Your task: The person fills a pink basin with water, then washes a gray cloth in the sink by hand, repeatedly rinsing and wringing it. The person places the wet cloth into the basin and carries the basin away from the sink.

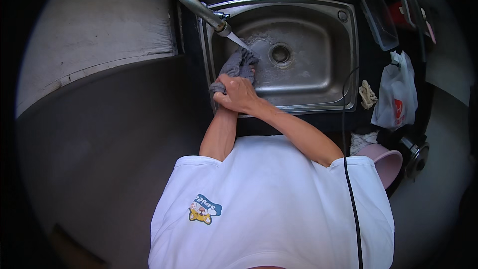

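Observation:
A wet grey cloth [232, 64] lies bunched over the left side of the stainless steel sink [310, 59]. Water runs from the metal tap [198, 7] onto its upper end. My right hand [239, 91] crosses above my left wrist and grips the lower part of the cloth, a bunch of which sticks out to the left of the fingers. Beneath it, my left hand [253, 69] is wrapped in the cloth and mostly hidden; a little of its fingers shows at the cloth's right edge. The drain [280, 54] is to the right of both hands.
Right of the sink are a clear plastic container [380, 22], a crumpled beige cloth [368, 95] and a tied white plastic bag [396, 93]. A pink bucket [384, 162] and a metal lid [418, 160] stand lower right. A black cable [344, 119] hangs over the sink's right rim.

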`<action>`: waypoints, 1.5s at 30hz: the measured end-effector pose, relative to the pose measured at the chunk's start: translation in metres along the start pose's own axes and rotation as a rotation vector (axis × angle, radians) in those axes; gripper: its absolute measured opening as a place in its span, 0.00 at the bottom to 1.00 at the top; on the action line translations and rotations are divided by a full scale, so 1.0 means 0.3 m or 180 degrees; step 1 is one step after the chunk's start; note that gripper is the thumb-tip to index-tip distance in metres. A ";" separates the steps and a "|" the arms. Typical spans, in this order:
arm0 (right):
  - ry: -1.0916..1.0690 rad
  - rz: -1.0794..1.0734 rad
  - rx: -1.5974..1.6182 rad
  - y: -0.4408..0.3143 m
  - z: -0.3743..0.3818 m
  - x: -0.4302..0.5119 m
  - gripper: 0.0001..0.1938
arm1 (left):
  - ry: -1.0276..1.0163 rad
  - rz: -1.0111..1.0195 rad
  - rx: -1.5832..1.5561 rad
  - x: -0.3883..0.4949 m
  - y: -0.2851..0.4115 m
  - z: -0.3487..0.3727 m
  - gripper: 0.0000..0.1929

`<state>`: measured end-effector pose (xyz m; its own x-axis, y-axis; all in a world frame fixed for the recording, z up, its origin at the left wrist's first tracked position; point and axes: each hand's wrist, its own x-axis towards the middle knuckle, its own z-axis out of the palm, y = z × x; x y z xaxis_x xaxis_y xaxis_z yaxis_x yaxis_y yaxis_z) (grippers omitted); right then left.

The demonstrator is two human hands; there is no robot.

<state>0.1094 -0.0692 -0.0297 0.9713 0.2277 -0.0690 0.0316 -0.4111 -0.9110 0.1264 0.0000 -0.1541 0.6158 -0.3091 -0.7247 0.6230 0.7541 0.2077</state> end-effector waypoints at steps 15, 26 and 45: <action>0.0172 0.0949 0.0883 0.375 -0.260 0.204 0.17 | 0.1111 0.0549 0.0697 0.012 -0.016 -0.064 0.22; -0.0515 0.0223 0.0230 -0.042 -0.028 -0.071 0.19 | -0.0588 0.0059 -0.0524 -0.039 -0.006 -0.088 0.19; -0.1067 0.0794 0.0535 0.254 -0.321 0.149 0.20 | 0.0816 0.2412 0.4785 -0.043 0.003 0.011 0.49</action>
<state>0.1781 -0.1753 -0.0630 0.8134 0.4246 -0.3977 -0.2596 -0.3468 -0.9013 0.1207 0.0027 -0.1424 0.9730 0.0430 -0.2268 0.2135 -0.5410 0.8134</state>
